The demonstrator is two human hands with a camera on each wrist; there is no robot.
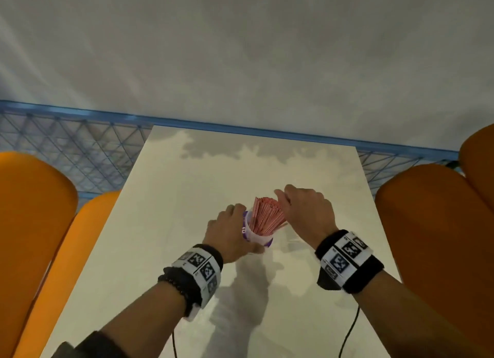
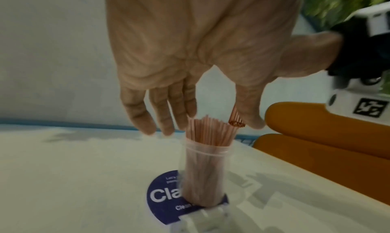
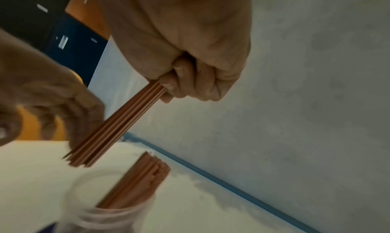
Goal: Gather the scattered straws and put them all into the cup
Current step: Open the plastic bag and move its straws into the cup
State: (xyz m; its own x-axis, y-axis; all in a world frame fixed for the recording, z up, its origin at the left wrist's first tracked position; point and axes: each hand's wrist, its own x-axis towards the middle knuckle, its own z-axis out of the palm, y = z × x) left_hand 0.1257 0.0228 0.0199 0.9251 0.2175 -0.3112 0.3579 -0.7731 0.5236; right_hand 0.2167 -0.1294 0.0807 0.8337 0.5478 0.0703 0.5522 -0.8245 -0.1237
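Observation:
A clear plastic cup (image 1: 258,237) (image 2: 205,169) stands on the white table, with a thick sheaf of pink straws (image 1: 267,213) (image 2: 209,129) (image 3: 139,181) sticking out of it. My right hand (image 1: 283,197) (image 3: 185,79) grips a smaller bundle of straws (image 3: 118,124) (image 2: 236,122) in its fist. The bundle slants down, its lower ends just above the cup's rim (image 3: 109,183). My left hand (image 1: 240,226) (image 2: 202,119) is at the cup's left side. Its fingers (image 2: 162,118) are spread and nearly straight beside the straw tops, holding nothing.
The cup stands on a round blue label (image 2: 160,196). Orange seat cushions flank the table on the left (image 1: 34,224) and right (image 1: 433,224). A blue wire-mesh rail (image 1: 80,149) runs behind the table (image 1: 187,197), with a grey wall beyond.

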